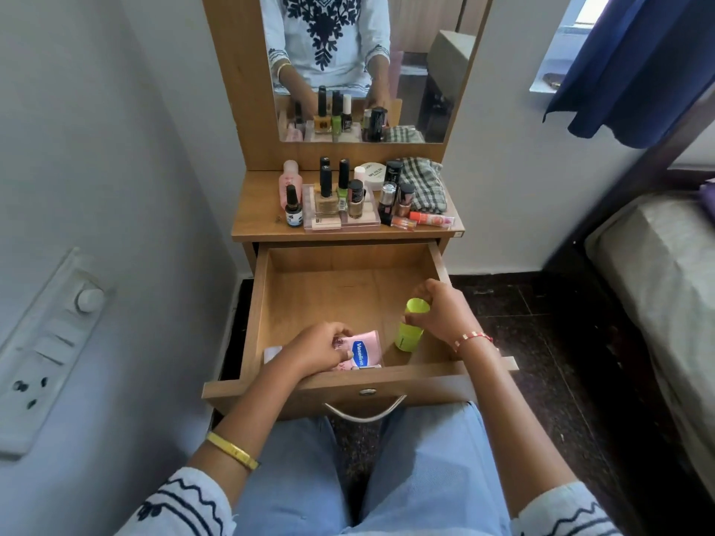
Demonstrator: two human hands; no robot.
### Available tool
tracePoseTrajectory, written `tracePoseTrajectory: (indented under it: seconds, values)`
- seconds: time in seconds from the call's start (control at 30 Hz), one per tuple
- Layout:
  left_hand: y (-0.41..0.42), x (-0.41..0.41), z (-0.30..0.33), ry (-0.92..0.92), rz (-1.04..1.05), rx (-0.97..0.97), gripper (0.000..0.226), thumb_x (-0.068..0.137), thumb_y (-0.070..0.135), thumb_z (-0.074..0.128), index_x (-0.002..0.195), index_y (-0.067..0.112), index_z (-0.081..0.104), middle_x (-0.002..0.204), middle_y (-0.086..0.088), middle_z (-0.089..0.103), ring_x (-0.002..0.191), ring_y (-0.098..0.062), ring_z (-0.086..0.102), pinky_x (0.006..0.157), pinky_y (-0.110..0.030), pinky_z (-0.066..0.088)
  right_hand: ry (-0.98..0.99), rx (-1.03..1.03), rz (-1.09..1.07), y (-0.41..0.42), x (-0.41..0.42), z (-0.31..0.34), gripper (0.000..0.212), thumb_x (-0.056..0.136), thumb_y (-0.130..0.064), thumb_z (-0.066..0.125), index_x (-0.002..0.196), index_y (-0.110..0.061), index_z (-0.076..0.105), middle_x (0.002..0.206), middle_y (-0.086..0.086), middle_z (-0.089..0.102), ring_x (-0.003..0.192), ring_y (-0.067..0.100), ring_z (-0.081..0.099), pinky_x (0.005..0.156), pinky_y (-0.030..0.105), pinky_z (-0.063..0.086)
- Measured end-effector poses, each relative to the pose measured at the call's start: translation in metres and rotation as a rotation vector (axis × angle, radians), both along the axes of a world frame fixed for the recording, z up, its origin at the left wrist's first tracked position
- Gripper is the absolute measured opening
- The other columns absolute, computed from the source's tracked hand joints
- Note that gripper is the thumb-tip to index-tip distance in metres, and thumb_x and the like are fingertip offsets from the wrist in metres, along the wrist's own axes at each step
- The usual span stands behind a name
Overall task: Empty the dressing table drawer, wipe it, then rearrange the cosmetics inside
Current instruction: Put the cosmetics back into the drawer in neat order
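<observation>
While her left hand (323,348) pinched the flat pink Vaseline pack (361,352) at lower centre, her right hand (441,313) gripped the upright green bottle (411,324) just beside it.

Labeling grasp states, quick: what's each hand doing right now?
Left hand: pinching the pink Vaseline pack in the drawer.
Right hand: gripping the green bottle.

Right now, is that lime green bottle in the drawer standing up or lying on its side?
Upright. The lime green bottle stands on the drawer floor with its cap on top, the right hand holding it near the cap.
</observation>
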State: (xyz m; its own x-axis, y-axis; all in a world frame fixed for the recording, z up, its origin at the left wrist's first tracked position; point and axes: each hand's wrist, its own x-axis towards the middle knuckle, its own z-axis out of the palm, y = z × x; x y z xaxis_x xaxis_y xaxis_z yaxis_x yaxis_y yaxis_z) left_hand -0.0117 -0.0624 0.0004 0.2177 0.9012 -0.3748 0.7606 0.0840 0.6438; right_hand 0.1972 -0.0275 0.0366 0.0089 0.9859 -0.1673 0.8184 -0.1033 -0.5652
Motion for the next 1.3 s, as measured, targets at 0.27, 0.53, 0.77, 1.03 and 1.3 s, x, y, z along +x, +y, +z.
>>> tracePoseTrajectory:
  seconds: [0.27, 0.53, 0.77, 1.03, 1.3]
  values:
    - [0.000, 0.000, 0.001, -0.018, 0.041, -0.019, 0.035, 0.087, 0.017, 0.059, 0.121, 0.019, 0.056, 0.123, -0.003, 0.060, 0.103, -0.016, 0.059, 0.087, -0.036, 0.052, -0.152, -0.117, 0.080, -0.008, 0.002, 0.005, 0.049, 0.068, -0.024, 0.080, 0.110, -0.011, 0.059, 0.107, 0.007, 0.061, 0.087, 0.019, 0.054, 0.074, 0.024, 0.047]
    - [-0.001, 0.001, 0.001, -0.023, 0.044, -0.011, 0.034, 0.087, 0.017, 0.059, 0.121, 0.017, 0.057, 0.123, -0.004, 0.060, 0.104, -0.016, 0.058, 0.087, -0.037, 0.052, -0.403, -0.184, 0.136, -0.016, 0.003, 0.015, 0.039, 0.076, 0.004, 0.061, 0.112, -0.009, 0.057, 0.111, 0.014, 0.058, 0.096, 0.030, 0.060, 0.084, 0.036, 0.054]
    - [-0.002, 0.000, 0.002, -0.025, 0.039, -0.014, 0.035, 0.087, 0.017, 0.059, 0.122, 0.017, 0.056, 0.124, -0.004, 0.059, 0.104, -0.016, 0.058, 0.085, -0.035, 0.053, -0.482, -0.174, 0.119, -0.018, 0.002, 0.013, 0.039, 0.076, -0.003, 0.070, 0.113, -0.005, 0.057, 0.111, 0.018, 0.061, 0.099, 0.031, 0.061, 0.089, 0.039, 0.053]
    - [-0.002, 0.000, 0.003, -0.020, 0.037, -0.001, 0.034, 0.088, 0.018, 0.057, 0.122, 0.017, 0.056, 0.123, -0.004, 0.059, 0.106, -0.014, 0.057, 0.086, -0.031, 0.051, -0.421, -0.220, 0.117, -0.014, 0.003, 0.022, 0.039, 0.077, -0.020, 0.072, 0.109, -0.003, 0.057, 0.103, 0.014, 0.063, 0.084, 0.027, 0.060, 0.070, 0.030, 0.048]
    - [-0.003, -0.001, 0.004, -0.145, 0.106, 0.077, 0.024, 0.090, 0.023, 0.055, 0.113, 0.023, 0.059, 0.117, 0.007, 0.059, 0.101, -0.004, 0.052, 0.067, -0.022, 0.049, -0.233, -0.062, 0.168, 0.001, -0.024, 0.028, 0.021, 0.083, -0.032, 0.064, 0.084, -0.011, 0.061, 0.069, -0.002, 0.051, 0.066, 0.015, 0.050, 0.056, 0.019, 0.037]
